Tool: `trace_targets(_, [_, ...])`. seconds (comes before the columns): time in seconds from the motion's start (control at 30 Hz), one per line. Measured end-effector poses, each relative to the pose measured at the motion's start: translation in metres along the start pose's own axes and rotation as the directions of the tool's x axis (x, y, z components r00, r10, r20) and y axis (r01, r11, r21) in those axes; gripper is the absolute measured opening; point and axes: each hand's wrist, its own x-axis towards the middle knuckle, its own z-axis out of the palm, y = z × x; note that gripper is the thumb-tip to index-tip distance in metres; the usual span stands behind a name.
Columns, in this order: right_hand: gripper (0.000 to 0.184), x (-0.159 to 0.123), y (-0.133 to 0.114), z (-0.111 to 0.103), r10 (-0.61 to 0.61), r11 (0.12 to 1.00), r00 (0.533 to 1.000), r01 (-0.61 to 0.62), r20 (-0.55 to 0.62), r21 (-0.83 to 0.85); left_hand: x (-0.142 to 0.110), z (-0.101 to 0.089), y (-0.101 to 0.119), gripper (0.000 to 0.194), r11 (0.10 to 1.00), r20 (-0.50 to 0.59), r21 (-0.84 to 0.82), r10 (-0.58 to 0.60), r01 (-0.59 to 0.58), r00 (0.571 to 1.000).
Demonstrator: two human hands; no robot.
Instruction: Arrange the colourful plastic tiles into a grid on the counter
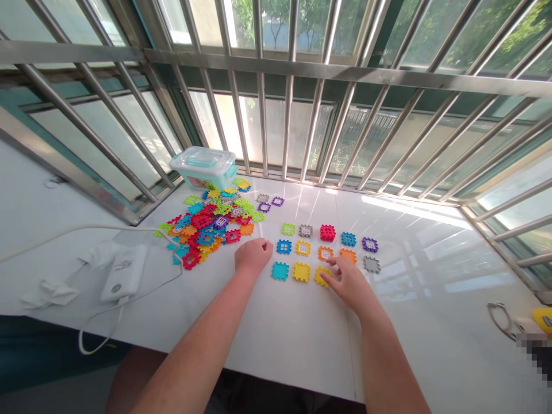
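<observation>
Right hand [348, 282] spread, fingertips [326, 280] on a yellow waffle-block tile [321, 276], bottom row of the tile grid [325, 253]. Tile is square, no long axis; right hand is the nearer one. Left hand [253, 257] loosely curled on the surface [276, 345] just left of the grid, near a teal tile [280, 271]; cannot tell if it holds anything. Loose tile pile [207, 227] and lidded plastic box [202, 167] further left of the grid.

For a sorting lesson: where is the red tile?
Head view: the red tile sits in the far row, between a grey tile and a blue tile, beyond the right hand.
</observation>
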Motion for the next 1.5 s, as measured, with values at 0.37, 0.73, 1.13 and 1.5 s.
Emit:
trace_targets(0.37, [0.048, -0.002, -0.007, 0.003, -0.133, 0.991, 0.991, 0.132, 0.01, 0.027, 0.001, 0.002, 0.0, 0.04, 1.0, -0.001, 0.013, 0.003, -0.003, 1.0])
trace_targets(0.73, [0.043, 0.004, -0.043, 0.035, -0.318, 0.942, 0.947, 0.32, -0.037, 0.099, 0.001, 0.002, 0.0, 0.04, 1.0, 0.014, -0.008, 0.011, -0.01, 1.0])
trace_targets(1.13, [0.046, 0.007, -0.034, 0.039, -0.344, 0.936, 0.939, 0.345, -0.021, 0.075, 0.0, -0.001, 0.0, 0.041, 1.0, 0.043, 0.01, 0.01, -0.01, 0.999])
trace_targets(1.5, [0.047, 0.007, -0.036, 0.039, -0.349, 0.936, 0.937, 0.35, -0.021, 0.048, 0.001, 0.0, 0.001, 0.041, 1.0, 0.029, 0.019, 0.006, -0.007, 1.0])
